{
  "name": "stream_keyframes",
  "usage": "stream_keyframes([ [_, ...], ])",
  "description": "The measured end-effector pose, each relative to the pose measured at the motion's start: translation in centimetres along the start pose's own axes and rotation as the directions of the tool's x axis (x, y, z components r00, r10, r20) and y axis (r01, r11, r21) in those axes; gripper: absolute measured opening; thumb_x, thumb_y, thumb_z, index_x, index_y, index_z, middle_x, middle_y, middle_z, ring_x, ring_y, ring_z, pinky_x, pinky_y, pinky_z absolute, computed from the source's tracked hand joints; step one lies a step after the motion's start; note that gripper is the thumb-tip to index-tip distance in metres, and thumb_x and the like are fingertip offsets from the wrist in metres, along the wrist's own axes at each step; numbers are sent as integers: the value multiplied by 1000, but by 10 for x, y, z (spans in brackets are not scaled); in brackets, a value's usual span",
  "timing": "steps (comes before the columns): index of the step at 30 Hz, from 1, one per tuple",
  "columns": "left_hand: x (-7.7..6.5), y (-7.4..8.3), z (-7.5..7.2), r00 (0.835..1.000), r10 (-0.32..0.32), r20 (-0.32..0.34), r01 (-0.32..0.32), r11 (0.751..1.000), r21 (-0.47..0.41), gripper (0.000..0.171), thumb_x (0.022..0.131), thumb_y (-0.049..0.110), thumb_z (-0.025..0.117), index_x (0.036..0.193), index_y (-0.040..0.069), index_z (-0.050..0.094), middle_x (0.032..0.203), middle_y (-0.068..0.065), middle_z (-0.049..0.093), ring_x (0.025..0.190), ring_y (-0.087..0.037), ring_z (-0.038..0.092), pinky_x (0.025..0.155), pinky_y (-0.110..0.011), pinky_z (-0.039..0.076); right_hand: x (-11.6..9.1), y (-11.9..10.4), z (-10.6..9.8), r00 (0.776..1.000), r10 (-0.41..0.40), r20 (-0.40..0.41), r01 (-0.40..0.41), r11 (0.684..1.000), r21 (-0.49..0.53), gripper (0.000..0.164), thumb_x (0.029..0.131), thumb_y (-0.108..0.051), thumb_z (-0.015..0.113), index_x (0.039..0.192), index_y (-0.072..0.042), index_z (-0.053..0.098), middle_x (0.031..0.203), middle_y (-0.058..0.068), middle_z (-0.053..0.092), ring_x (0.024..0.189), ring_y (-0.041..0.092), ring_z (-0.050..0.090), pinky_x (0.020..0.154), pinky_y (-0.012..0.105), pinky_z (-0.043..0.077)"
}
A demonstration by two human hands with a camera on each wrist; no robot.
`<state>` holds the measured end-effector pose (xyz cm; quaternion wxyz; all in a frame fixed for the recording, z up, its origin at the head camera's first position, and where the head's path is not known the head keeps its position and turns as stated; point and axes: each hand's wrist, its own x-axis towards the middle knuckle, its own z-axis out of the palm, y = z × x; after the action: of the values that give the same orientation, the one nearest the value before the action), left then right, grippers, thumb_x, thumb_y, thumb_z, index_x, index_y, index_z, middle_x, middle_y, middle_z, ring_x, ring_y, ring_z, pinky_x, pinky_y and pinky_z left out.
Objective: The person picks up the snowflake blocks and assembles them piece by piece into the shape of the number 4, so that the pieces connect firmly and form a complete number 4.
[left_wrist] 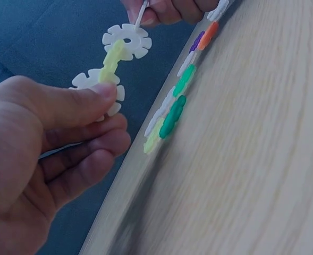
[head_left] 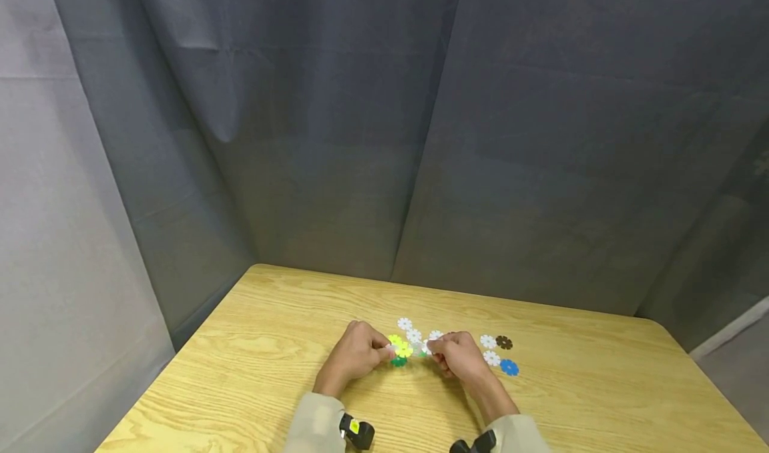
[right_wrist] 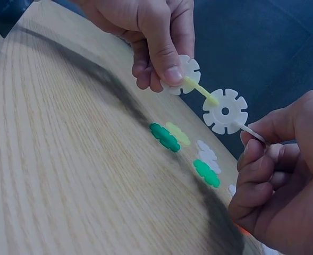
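Both hands are raised above the table, joined by a short chain of notched, flower-shaped plastic discs slotted edge to edge. My left hand [head_left: 354, 353] pinches the white disc [right_wrist: 191, 67] at one end between thumb and fingers. From it a yellow disc [left_wrist: 112, 59], seen nearly edge-on, runs to a middle white disc [right_wrist: 236, 104] with a round hole. At the other end, my right hand [head_left: 461, 357] pinches a thin white disc [right_wrist: 253, 133], also edge-on, that meets the middle disc's rim. Fingers hide part of both end discs.
Loose discs lie flat on the wooden table [head_left: 252, 386]: a dark green disc [right_wrist: 165, 137] and a lighter green disc [right_wrist: 206, 173] below the hands, an orange disc [left_wrist: 208, 35], several white ones. To the right lie a brown disc [head_left: 504, 342] and a blue disc [head_left: 509, 367]. Grey curtains [head_left: 336, 139] stand behind.
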<state>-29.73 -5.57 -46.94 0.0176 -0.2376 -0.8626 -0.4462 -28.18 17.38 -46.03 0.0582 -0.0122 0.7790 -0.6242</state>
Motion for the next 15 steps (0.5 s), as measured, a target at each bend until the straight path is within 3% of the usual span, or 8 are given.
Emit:
stream_keyframes([
  [7,-1,2,0,1000,14,-8,-14,1000,12,12,90,11,76,80,8,81,76,5,72,55,-6,45,55,-23,43,-3,3,3,1000,6,-19,-5,999,34,32,95,-10,63,65,-6,52,63,5,50,54,15,38,50,27,35],
  [15,-1,4,-3,1000,18,-24,-17,999,42,9,89,11,76,81,10,81,86,3,74,62,-6,53,66,-27,50,-1,-3,4,1000,-4,14,3,999,48,32,97,-9,60,66,-5,54,61,4,48,53,14,37,50,27,34],
])
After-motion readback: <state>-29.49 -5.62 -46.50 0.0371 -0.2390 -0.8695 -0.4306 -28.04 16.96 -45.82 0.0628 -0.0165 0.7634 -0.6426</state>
